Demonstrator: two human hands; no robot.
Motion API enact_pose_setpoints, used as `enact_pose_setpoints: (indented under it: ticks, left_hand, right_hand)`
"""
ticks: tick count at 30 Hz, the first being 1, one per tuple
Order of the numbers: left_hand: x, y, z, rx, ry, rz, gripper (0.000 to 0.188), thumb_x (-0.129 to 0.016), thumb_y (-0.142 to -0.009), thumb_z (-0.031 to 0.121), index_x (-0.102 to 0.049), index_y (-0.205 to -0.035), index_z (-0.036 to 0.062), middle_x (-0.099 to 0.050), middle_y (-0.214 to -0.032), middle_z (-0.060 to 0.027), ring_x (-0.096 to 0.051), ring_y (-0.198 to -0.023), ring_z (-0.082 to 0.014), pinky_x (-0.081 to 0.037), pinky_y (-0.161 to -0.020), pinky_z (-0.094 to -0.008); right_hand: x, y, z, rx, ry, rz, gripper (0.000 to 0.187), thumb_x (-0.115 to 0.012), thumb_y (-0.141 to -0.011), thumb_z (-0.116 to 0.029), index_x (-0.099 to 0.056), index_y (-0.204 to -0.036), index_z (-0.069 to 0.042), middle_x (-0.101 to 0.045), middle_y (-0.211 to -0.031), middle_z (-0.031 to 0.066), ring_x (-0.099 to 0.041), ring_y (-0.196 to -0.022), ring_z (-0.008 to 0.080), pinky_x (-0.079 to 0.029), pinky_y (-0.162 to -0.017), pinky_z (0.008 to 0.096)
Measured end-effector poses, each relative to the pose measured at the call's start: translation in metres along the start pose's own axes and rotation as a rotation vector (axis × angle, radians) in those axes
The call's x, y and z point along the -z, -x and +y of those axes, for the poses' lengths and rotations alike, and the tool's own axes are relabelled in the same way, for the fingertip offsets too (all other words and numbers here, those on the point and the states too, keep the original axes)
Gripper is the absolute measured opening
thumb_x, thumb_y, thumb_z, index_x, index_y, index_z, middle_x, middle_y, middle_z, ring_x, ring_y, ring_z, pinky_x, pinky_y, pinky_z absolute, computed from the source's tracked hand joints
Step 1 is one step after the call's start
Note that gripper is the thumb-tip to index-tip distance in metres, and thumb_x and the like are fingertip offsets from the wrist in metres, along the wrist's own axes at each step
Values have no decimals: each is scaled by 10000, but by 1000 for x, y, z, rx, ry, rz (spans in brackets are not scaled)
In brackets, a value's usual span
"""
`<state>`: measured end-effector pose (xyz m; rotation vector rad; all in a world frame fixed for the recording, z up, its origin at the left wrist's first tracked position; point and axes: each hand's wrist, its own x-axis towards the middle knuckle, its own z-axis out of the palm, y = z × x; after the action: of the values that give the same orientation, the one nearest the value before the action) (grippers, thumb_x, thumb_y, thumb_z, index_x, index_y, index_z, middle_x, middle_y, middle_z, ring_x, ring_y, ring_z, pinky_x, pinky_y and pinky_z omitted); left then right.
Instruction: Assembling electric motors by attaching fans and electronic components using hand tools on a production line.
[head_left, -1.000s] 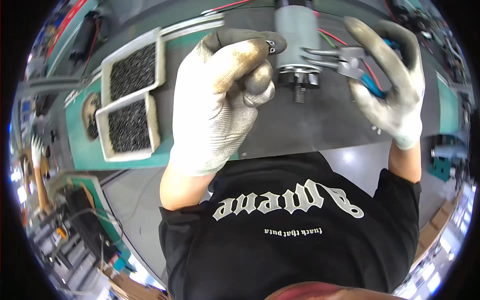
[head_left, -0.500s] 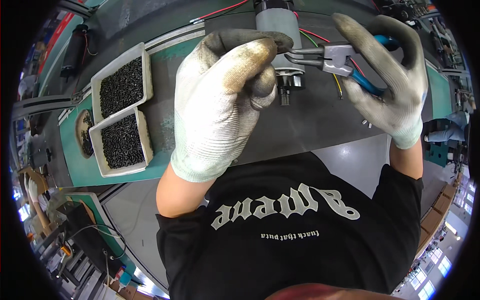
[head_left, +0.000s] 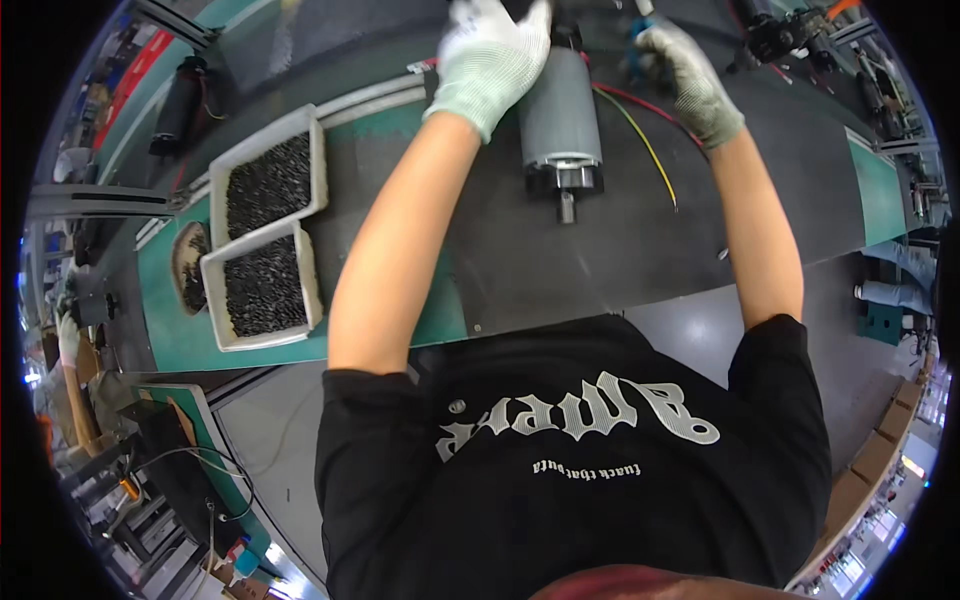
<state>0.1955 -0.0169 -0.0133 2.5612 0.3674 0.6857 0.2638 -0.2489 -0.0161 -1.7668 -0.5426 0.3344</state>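
Note:
A grey cylindrical motor [head_left: 562, 110] lies on the dark bench mat, its shaft end toward me. My left hand [head_left: 490, 60], in a white knit glove, is at the motor's far end by the top edge of the view. Its fingertips are cut off, so any grip there is hidden. To the right of the motor, my gloved right hand [head_left: 690, 85] is closed around blue-handled pliers [head_left: 636, 48], which are blurred and partly out of view. Red and yellow-green wires [head_left: 650, 148] run from the motor between my arms.
Two white bins [head_left: 318, 160] of small black parts stand on the left, beside a round dish [head_left: 184, 265] of similar pieces. Another black motor [head_left: 178, 108] lies at the far left. Dark equipment [head_left: 780, 38] sits at the far right. A co-worker's gloved hand [head_left: 68, 340] shows at the left rim.
Both hands have moved away from me to the motor's far end. My left fingers have left the pliers' tips, which they were pinching at; the pliers went along with my right hand.

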Motion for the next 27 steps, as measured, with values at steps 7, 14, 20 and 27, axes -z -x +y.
enact_pose_setpoints:
  ticks: [7, 14, 20, 27]
  left_hand:
    - [-6, 1, 14, 269, 295, -315, 887, -625, -778, 625, -506, -1209, -141, -605, -1176, -314, -580, -1155, -397, -449, -994, -406]
    - [86, 83, 47, -226, 704, 103, 821, -889, -612, 316, -486, -1236, -36, -615, -1089, -148, -618, -1003, -239, -511, -896, -358]
    - [78, 100, 36, -439, 879, 103, 974, -929, -540, 326, -418, -1296, -16, -555, -1190, -174, -607, -1041, -257, -511, -923, -379]
    - [67, 103, 40, -609, 1106, 99, 937, -961, -539, 316, -449, -1261, 11, -514, -1263, -224, -585, -1098, -282, -510, -925, -407]
  right_hand:
    - [-17, -5, 16, -201, -814, -160, 232, -536, -916, -214, -600, -1091, -76, -671, -794, 58, -683, -745, 219, -549, -771, 391]
    - [28, 94, -143, 379, 278, -197, 536, -647, -728, -179, -589, -1215, 38, -639, -1029, 127, -608, -884, 237, -465, -810, 334]
    - [22, 78, -200, 553, 875, -429, 532, -686, -766, -229, -601, -1234, 9, -639, -1100, 172, -599, -1011, 288, -467, -896, 362]
    - [16, 77, -199, 625, 939, -349, 500, -675, -750, -203, -623, -1203, 3, -639, -1058, 171, -616, -922, 290, -491, -809, 354]
